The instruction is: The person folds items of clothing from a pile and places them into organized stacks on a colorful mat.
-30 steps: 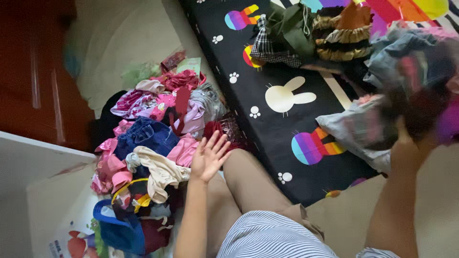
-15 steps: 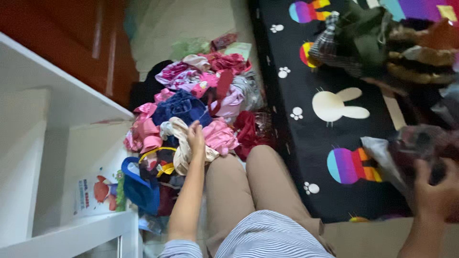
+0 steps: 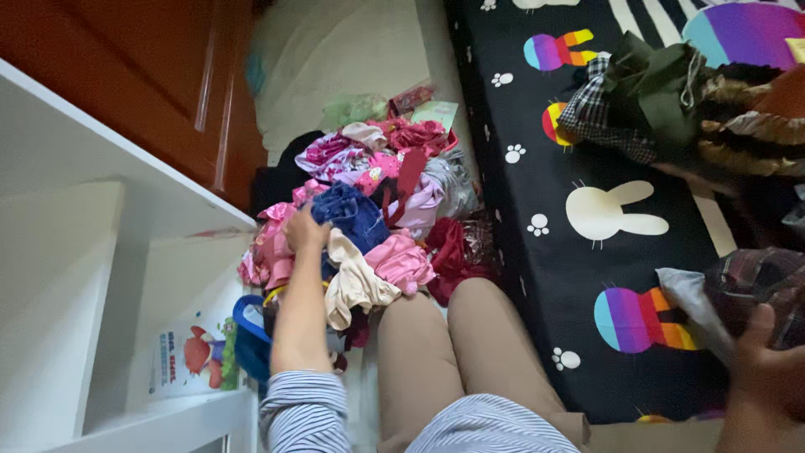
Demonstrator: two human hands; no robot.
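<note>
Left hand (image 3: 303, 231) closed, gripping denim garment (image 3: 352, 216) atop clothes pile (image 3: 394, 168). Right hand (image 3: 767, 369), near right, grasps dark plaid cloth (image 3: 759, 281) over black mattress (image 3: 553, 277).

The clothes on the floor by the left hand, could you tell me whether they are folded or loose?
Loose. The clothes lie crumpled in a jumbled heap, with no flat stacks, and the left hand rests on them.
</note>
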